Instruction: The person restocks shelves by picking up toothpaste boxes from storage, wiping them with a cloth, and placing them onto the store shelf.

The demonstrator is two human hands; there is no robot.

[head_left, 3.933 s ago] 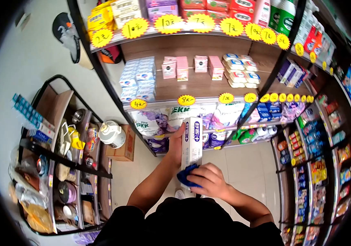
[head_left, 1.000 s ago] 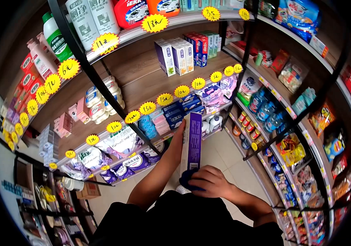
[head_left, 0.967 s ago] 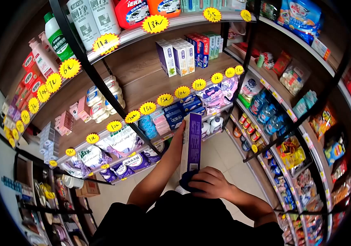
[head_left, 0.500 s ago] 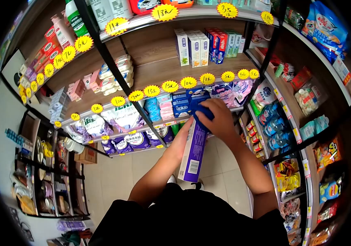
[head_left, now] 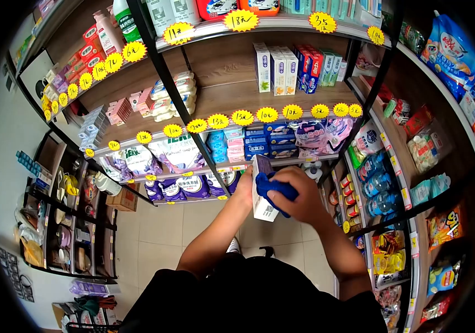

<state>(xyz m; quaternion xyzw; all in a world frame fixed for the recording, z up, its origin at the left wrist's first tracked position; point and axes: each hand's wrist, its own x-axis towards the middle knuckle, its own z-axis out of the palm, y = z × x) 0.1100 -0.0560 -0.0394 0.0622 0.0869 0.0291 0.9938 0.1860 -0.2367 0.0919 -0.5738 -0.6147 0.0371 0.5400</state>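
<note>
A carton (head_left: 263, 212), white on the face I see and marked with a small square code, is held up in front of me above the floor. My left hand (head_left: 244, 187) grips its left side, the fingers partly hidden behind it. My right hand (head_left: 299, 194) is closed on a bunched dark blue cloth (head_left: 276, 187), which presses against the carton's face. Behind the carton, the lower shelf holds blue packs (head_left: 279, 141) and pink-purple bags (head_left: 310, 136).
Shelving with yellow price tags (head_left: 241, 20) stands ahead. Toothpaste-like boxes (head_left: 278, 70) sit on its middle shelf, purple bags (head_left: 194, 186) at the bottom. Snack bags (head_left: 444, 227) and blue bottles (head_left: 375, 177) line the right. A brown box (head_left: 122, 200) stands on the left floor.
The carton has turned from its long purple side to a white face. Both hands turned with it, and the blue cloth has moved from its far end onto that face.
</note>
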